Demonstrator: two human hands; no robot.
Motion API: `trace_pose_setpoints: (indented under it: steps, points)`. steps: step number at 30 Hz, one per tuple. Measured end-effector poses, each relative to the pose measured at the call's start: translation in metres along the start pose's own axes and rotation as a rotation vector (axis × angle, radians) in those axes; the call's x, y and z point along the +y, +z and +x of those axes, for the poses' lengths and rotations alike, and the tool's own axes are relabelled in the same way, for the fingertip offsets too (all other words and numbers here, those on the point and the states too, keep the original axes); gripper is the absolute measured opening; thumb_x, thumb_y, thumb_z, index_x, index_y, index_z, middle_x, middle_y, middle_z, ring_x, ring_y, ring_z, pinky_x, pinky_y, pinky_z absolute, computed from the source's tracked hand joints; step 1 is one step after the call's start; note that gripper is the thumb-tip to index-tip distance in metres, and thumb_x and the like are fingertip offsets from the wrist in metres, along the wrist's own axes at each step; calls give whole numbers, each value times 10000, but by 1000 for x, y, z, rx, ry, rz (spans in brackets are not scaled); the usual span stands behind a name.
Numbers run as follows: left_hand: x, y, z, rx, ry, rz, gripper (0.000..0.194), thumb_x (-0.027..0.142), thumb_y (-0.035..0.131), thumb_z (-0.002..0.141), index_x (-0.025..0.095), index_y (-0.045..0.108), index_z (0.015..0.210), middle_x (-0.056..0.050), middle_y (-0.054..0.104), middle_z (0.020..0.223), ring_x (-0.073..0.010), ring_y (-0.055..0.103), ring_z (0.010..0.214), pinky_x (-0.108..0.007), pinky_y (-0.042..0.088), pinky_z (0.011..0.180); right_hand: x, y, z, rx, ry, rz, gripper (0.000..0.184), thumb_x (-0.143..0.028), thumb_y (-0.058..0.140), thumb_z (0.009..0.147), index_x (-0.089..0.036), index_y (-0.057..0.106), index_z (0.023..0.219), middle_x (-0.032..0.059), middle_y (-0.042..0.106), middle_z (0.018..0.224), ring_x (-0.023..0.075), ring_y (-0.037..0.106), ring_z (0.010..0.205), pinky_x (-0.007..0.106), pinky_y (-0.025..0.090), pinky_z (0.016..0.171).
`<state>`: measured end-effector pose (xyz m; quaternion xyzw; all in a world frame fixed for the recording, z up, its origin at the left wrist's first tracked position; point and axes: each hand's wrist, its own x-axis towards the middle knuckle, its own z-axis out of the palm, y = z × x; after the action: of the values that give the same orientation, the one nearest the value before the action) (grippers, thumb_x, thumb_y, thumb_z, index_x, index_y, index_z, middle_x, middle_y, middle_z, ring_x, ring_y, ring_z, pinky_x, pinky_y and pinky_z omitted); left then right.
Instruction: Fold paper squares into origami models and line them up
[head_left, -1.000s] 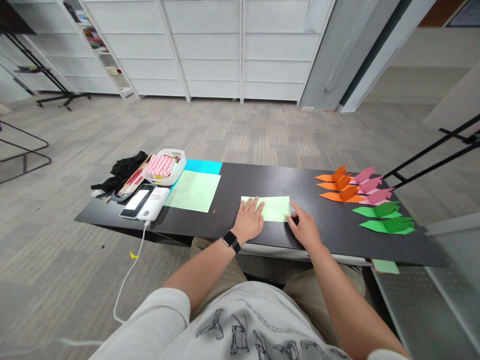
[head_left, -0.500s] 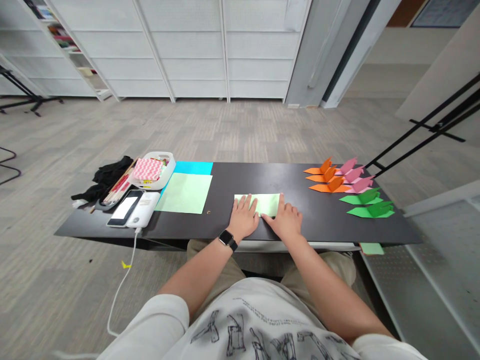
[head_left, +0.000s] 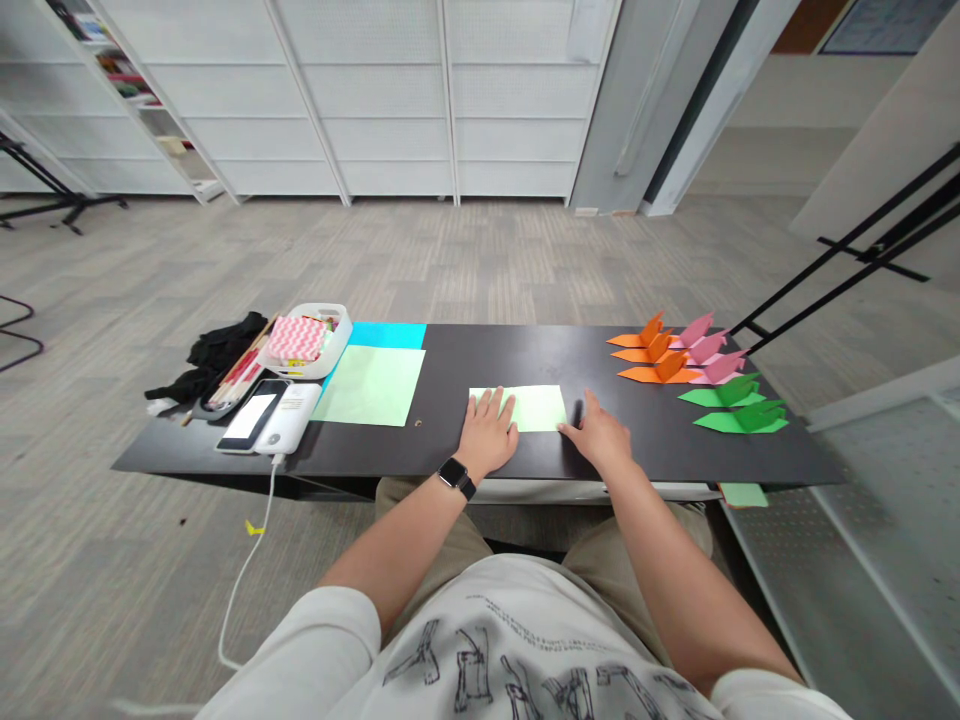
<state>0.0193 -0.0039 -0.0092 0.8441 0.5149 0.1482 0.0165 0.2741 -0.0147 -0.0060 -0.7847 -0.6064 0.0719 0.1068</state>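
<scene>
The left hand lies flat, fingers spread, upon the left part of the pale green paper. The right hand is open, its thumb at the near right corner and its forefinger pointing away. The two hands are apart from each other, and neither is clamped on anything.

The paper lies flat on the dark worktop, seemingly folded double. I judge it very light, thin and rather crisp: it should take a crease easily, but also a wrong one. On this smooth surface it may slide, so a flat palm is good for steadying it, and the edges or corners are the best place to hold it.

Taking this paper as the clock's centre, a larger pale green sheet is at nine to ten o'clock, partly over a blue sheet. At nine o'clock, further out, are a white device and a phone, side by side.

Near ten o'clock stands a white basket, containing a pink-and-white patterned thing and small colourful items, too small to tell. Beside it, a dark tray carries pencil-like sticks, next to black cloth.

Between two and three o'clock are folded birds: orange, pink and green.
</scene>
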Motion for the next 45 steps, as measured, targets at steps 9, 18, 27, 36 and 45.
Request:
trace_pose_setpoints:
  steps: [9, 18, 27, 36, 45]
  points:
    - [0, 2, 1, 14, -1, 0, 591, 397, 450, 1056, 193, 503, 1608, -150, 421, 1711, -382, 389, 1575, -637, 259, 1314, 17, -16, 7, 109, -92, 152, 483, -464, 611, 1004, -185, 686, 1391, 161, 765, 1126, 330, 693, 1059, 445, 521, 928]
    - [0, 0, -1, 9, -6, 29, 587, 399, 438, 1070, 212, 482, 1625, -131, 408, 1722, -361, 383, 1584, -591, 252, 1328, -11, 13, -9, 105, -498, 99, 347, -401, 583, 1047, -301, 726, 1347, 99, 672, 1459, 333, 536, 1386, 618, 285, 1237]
    - [-15, -7, -5, -35, 64, 58, 568, 333, 376, 1095, 188, 452, 1640, -144, 392, 1730, -346, 375, 1596, -599, 248, 1333, -5, 21, -6, 146, -502, 121, 343, -422, 588, 1045, -316, 731, 1338, 79, 682, 1451, 338, 547, 1393, 632, 303, 1239]
    - [-77, -26, -40, -28, -86, 79, 589, 287, 430, 1063, 231, 445, 1649, -137, 388, 1733, -385, 338, 1614, -690, 225, 1317, -2, 24, -4, 157, -519, 140, 344, -414, 598, 1031, -321, 739, 1331, 95, 690, 1433, 353, 556, 1375, 652, 318, 1219]
    - [-62, -29, -9, 170, 58, -113, 453, 201, 429, 1064, 222, 614, 1477, -84, 610, 1562, -259, 526, 1491, -518, 373, 1322, -1, 28, -1, 161, -533, 153, 334, -430, 602, 1037, -302, 740, 1313, 97, 691, 1421, 360, 553, 1365, 653, 316, 1218]
